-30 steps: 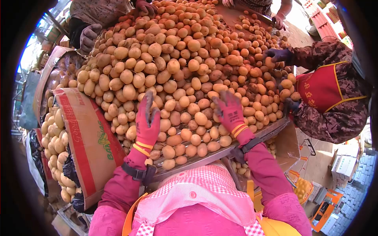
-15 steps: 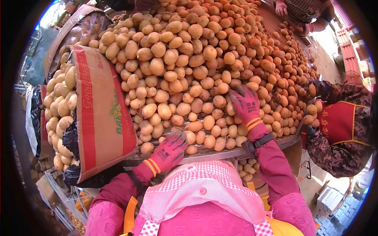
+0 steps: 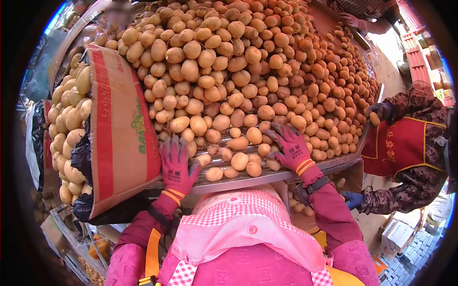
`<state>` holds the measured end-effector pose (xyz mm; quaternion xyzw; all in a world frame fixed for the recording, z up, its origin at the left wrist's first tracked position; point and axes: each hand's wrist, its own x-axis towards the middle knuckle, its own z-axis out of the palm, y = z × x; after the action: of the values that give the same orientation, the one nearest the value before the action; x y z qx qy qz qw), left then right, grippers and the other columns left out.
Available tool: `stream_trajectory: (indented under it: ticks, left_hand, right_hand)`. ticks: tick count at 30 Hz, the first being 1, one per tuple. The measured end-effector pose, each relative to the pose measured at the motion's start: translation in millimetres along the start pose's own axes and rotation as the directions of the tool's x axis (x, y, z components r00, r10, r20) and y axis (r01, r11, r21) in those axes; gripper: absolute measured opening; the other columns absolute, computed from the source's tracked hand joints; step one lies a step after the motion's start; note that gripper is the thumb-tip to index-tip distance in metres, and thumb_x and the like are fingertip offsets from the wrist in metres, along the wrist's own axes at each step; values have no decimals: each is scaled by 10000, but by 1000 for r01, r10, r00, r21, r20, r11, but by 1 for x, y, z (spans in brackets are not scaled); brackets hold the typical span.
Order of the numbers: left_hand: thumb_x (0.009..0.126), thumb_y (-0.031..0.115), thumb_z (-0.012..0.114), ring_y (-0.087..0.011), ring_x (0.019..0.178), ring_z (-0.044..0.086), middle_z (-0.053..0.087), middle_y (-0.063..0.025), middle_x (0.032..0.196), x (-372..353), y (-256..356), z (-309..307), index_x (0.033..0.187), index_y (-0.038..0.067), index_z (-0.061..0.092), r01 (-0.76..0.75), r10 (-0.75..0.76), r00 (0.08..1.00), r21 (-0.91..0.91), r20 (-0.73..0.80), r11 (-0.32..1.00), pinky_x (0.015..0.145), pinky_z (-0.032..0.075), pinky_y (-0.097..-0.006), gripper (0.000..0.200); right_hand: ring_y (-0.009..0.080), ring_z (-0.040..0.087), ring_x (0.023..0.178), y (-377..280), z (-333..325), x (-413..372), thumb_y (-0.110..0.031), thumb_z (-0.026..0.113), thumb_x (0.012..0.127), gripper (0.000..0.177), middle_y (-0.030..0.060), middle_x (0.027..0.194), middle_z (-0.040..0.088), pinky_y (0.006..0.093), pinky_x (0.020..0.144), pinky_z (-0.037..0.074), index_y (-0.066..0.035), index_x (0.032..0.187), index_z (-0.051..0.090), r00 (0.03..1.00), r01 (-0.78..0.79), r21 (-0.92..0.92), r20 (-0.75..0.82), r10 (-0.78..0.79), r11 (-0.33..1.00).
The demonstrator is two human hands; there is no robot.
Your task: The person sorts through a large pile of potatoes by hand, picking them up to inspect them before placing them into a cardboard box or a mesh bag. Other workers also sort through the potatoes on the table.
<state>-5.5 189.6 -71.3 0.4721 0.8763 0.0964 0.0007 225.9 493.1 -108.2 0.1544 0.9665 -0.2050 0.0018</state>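
Wears pink gloves (image 3: 292, 149) w/ blk print, magenta sleeves (image 3: 329, 209), gingham apron (image 3: 234, 209).

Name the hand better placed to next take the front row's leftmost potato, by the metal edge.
Probably the left hand: its thumb is near that potato, while other potatoes separate it from the right hand.

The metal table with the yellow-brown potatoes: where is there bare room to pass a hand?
At the front rim, a small patch lies between the pink-gloved left hand and the loose potatoes. A larger, reddish patch lies far right, between the potato pile and a co-worker's pink-gloved hand. The middle is crowded, right up to the red-striped cardboard box.
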Motion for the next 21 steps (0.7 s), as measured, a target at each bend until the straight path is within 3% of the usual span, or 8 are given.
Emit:
stream_trajectory:
  ticks: [5, 7, 9, 11, 13, 16, 18, 21]
  left_hand:
    - [881, 165, 671, -454, 1410, 366, 354, -248, 1551, -4, 6, 14, 1454, 4, 432, -48, 28, 995, -209, -100, 977, 1169, 298, -531, 641]
    - [873, 156, 665, -436, 1358, 450, 395, -264, 1517, -13, 5, 13, 1451, 19, 456, -34, 61, 998, -576, 27, 816, 1119, 389, -462, 630]
    - [870, 102, 657, -415, 1281, 529, 459, -251, 1474, -23, 8, 5, 1410, 31, 505, -64, 84, 996, -505, 17, 860, 1058, 453, -429, 566]
    - [846, 66, 678, -402, 1258, 550, 548, -226, 1395, -28, 11, 4, 1379, 47, 561, -58, 86, 995, -452, 41, 890, 1050, 452, -450, 546]
    - [848, 57, 672, -395, 1242, 560, 563, -214, 1379, -31, 4, 8, 1374, 61, 571, -77, 92, 996, -497, 6, 864, 1048, 453, -449, 535]
    - [838, 102, 702, -416, 1209, 561, 555, -214, 1362, -46, -7, 12, 1350, 44, 573, -44, 85, 995, -535, 51, 843, 1019, 468, -464, 531]
    - [846, 155, 701, -422, 1243, 529, 541, -204, 1382, -40, -2, 6, 1359, 54, 570, -160, 189, 982, -508, 5, 846, 1048, 434, -497, 539]
    - [858, 285, 687, -423, 1328, 443, 508, -182, 1425, -28, 18, -3, 1381, 73, 558, -331, 373, 926, -356, 56, 874, 1117, 332, -562, 579]
  right_hand:
    - [349, 409, 1398, -13, -2, -5, -372, 727, 837, 706, 102, 1543, 424, 526, 1163, 289, -189, 1473, 480, 997, 40, -360, -41, -58, 932]
    - [333, 340, 1442, -32, 9, -5, -418, 711, 834, 697, 119, 1557, 388, 550, 1187, 229, -194, 1455, 488, 889, -317, -42, -360, 282, 947]
    - [353, 334, 1439, -68, 6, 1, -412, 714, 828, 670, 142, 1539, 398, 561, 1187, 221, -167, 1422, 523, 896, -208, 71, -385, 220, 975]
    - [359, 336, 1437, -89, 4, 0, -411, 699, 840, 638, 140, 1528, 412, 573, 1172, 231, -129, 1392, 548, 979, 202, -29, 2, -202, 979]
    - [357, 331, 1444, -61, 19, -4, -419, 683, 855, 625, 140, 1529, 416, 573, 1160, 243, -120, 1388, 553, 990, 139, -21, -33, -139, 990]
    - [363, 313, 1459, 9, 18, -15, -450, 646, 880, 610, 143, 1537, 412, 573, 1166, 235, -143, 1398, 548, 941, -222, -185, -297, 161, 957]
    - [397, 339, 1434, 70, 27, -33, -397, 662, 885, 541, 169, 1538, 401, 554, 1179, 237, -143, 1355, 579, 662, -632, -64, -563, 495, 772]
    - [387, 347, 1419, -7, -9, -19, -476, 592, 917, 562, 149, 1522, 412, 587, 1172, 208, -140, 1368, 574, 757, -514, -70, -505, 414, 855]
